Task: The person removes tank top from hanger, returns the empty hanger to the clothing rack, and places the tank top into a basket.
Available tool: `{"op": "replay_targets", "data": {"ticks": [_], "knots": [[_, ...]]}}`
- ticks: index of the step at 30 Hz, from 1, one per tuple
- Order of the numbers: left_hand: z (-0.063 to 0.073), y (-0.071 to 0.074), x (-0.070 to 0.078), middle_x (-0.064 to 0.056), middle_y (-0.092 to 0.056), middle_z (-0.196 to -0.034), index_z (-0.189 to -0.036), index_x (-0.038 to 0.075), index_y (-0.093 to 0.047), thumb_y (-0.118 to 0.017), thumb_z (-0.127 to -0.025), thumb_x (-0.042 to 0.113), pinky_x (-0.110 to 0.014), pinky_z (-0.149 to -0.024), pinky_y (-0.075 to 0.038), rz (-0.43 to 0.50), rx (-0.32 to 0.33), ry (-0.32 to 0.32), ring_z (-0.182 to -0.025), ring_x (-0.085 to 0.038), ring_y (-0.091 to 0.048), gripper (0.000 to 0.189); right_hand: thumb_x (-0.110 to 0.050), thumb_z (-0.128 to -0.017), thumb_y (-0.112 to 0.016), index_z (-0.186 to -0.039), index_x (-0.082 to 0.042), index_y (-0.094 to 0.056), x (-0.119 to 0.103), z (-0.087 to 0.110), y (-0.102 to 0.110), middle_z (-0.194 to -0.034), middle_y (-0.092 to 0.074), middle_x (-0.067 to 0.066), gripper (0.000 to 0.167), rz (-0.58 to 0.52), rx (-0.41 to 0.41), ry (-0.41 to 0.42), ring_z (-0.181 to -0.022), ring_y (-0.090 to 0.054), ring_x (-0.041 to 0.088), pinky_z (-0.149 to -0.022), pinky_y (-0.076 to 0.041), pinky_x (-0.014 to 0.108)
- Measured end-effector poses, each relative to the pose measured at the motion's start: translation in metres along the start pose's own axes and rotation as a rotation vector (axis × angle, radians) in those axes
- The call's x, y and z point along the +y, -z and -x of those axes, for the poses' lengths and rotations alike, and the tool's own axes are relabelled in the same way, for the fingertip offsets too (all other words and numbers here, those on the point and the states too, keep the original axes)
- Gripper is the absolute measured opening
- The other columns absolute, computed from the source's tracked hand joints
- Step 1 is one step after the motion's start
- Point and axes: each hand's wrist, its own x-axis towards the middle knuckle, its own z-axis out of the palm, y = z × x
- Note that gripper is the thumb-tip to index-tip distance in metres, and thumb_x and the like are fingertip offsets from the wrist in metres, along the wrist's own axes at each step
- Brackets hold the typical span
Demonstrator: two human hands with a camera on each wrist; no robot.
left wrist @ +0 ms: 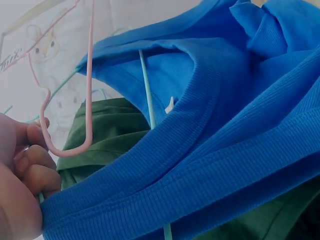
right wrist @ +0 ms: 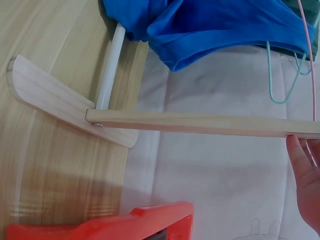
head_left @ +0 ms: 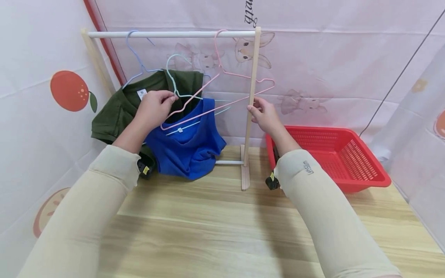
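In the head view my left hand (head_left: 156,106) pinches a mint-green hanger (head_left: 175,83) near the base of its hook. A blue sleeveless top (head_left: 187,148) hangs from that hanger, its neckline gaping around the lower bar. Just in front, a bare pink hanger (head_left: 219,69) dangles at a slant from the rail, overlapping the blue top. My right hand (head_left: 265,116) grips the rack's right wooden post (head_left: 253,77), thumb at its edge and fingers partly hidden behind it. Behind the blue top, a dark green shirt (head_left: 116,112) hangs on a blue hanger (head_left: 137,58).
The rack's white rail (head_left: 174,34) runs across the back, close to a printed cloth backdrop. A red plastic basket (head_left: 370,154) stands to the right of the rack. Everything rests on a wood-grain tabletop (head_left: 208,231).
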Motion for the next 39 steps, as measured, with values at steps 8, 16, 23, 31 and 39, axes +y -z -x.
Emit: {"op": "replay_targets", "data": {"ticks": [8,16,23,31,39], "knots": [[0.025,0.004,-0.007,-0.018,-0.069,-0.109,-0.125,0.006,-0.066,-0.044,-0.105,0.028,-0.035,-0.074,-0.046,0.036,0.020,0.060,-0.089,-0.028,-0.058,0.037,-0.020,-0.101,-0.057,-0.140,-0.004,-0.051,-0.004,0.001,0.000,-0.123,-0.059,0.017,0.043,-0.022,0.008,-0.046,-0.109,-0.059,0.021,-0.090,-0.056,0.038],[0.044,0.005,-0.016,-0.019,-0.068,-0.104,-0.127,0.006,-0.065,-0.045,-0.104,0.033,-0.030,-0.070,-0.045,0.062,0.038,0.089,-0.089,-0.027,-0.055,0.040,-0.024,-0.100,-0.059,-0.141,-0.004,-0.050,-0.011,0.007,0.005,-0.133,-0.060,0.018,0.047,0.029,0.003,-0.062,-0.118,-0.059,0.028,-0.096,-0.053,0.042],[0.056,-0.001,-0.028,-0.018,-0.065,-0.092,-0.121,0.006,-0.067,-0.047,-0.104,0.030,-0.029,-0.063,-0.043,0.067,0.068,0.087,-0.080,-0.025,-0.051,0.036,-0.024,-0.100,-0.058,-0.143,-0.002,-0.047,-0.001,0.018,0.006,-0.133,-0.060,0.021,0.050,0.101,-0.038,-0.070,-0.119,-0.059,0.032,-0.095,-0.052,0.044],[0.070,-0.005,-0.041,-0.018,-0.065,-0.091,-0.119,0.004,-0.067,-0.048,-0.104,0.029,-0.028,-0.064,-0.043,0.074,0.078,0.090,-0.079,-0.025,-0.052,0.035,-0.027,-0.100,-0.058,-0.141,-0.004,-0.050,0.003,0.026,0.008,-0.125,-0.064,0.020,0.048,0.154,-0.035,-0.065,-0.108,-0.064,0.031,-0.093,-0.053,0.044],[0.085,-0.005,-0.050,-0.016,-0.062,-0.086,-0.119,0.007,-0.067,-0.045,-0.105,0.030,-0.029,-0.060,-0.044,0.094,0.023,0.123,-0.074,-0.026,-0.052,0.035,-0.026,-0.100,-0.057,-0.139,-0.005,-0.052,0.004,0.028,0.007,-0.123,-0.065,0.019,0.045,0.159,-0.039,-0.070,-0.108,-0.065,0.030,-0.092,-0.054,0.042]]}}
